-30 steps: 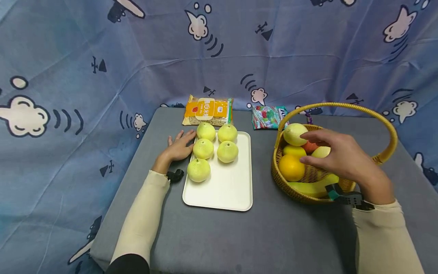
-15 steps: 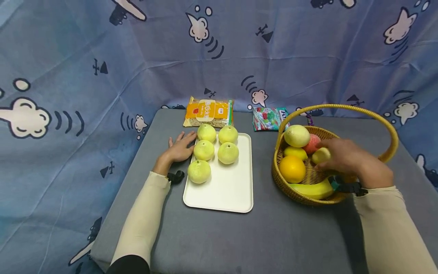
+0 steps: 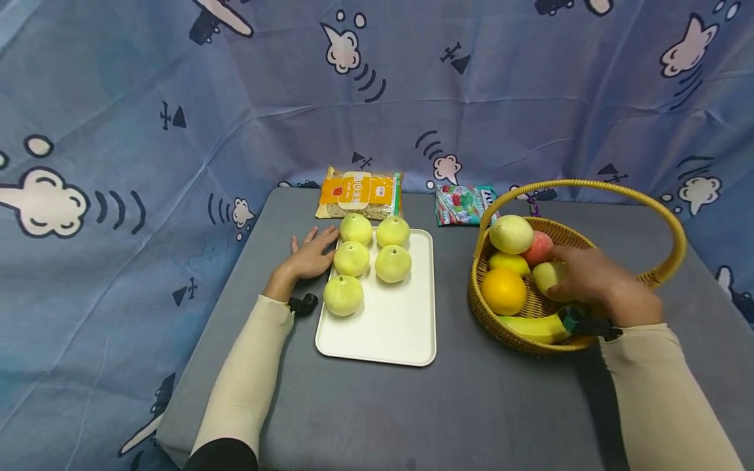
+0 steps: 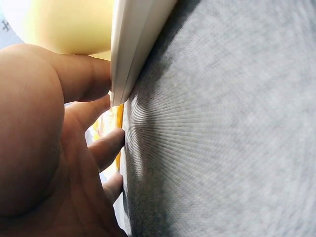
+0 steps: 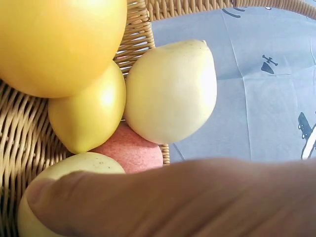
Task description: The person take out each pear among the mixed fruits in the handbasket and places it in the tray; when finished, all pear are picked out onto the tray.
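Note:
My right hand [image 3: 595, 281] reaches into the wicker basket [image 3: 482, 311] and grips a pale green, speckled fruit [image 3: 545, 277]. In the right wrist view the thumb lies along this fruit [image 5: 84, 162]; the other fingers are hidden. Around it in the basket are an orange [image 3: 503, 292], a yellow lemon [image 3: 509, 263], a reddish fruit [image 3: 538, 248], a pale yellow-green fruit [image 3: 510, 234] and a banana [image 3: 533, 328]. My left hand [image 3: 307, 256] lies with fingers spread against the left edge of the white tray [image 3: 383, 337]. Several round pale green fruits [image 3: 393, 263] sit on the tray.
Behind the tray lies an orange-and-clear food packet [image 3: 359, 194], and a green candy bag [image 3: 464, 204] lies to its right. The basket's tall handle [image 3: 580, 185] arches over the fruit, beyond my right hand. A patterned blue cloth [image 3: 377, 85] hangs behind the grey table.
My right hand has lowered from above the basket into it and taken hold of the pale green fruit, which has shifted slightly left. My left hand has stayed at the tray.

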The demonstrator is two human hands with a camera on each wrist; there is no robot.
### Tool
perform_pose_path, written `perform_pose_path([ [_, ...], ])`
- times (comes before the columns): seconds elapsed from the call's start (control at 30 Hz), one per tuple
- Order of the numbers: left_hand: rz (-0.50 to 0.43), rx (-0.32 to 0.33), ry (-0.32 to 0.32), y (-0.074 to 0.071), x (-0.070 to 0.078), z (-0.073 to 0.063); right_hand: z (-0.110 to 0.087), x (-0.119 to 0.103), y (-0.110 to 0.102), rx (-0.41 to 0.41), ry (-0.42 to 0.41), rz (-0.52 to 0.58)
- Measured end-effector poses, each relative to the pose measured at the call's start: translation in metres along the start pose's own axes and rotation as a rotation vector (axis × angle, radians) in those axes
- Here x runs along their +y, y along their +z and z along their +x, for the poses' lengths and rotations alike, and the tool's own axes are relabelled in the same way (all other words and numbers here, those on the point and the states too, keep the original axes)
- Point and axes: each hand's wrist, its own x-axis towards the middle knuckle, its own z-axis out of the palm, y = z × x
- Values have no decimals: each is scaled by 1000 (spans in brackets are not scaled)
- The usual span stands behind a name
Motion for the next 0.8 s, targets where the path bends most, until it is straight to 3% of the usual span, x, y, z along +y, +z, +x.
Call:
perform_pose_path([
  [0.23, 0, 4, -4, 1, -1, 0, -6, -2, 0, 44, -21, -5],
  [0.43, 9, 6, -1, -1, 1, 0, -29, -16, -10, 123, -12, 4],
  [0.63, 22, 9, -3, 0, 0, 1, -57, -33, -16, 286, -60, 14],
  [0.8, 14, 8, -2, 1, 0, 0, -75, -48, -10, 434, -172, 129],
])
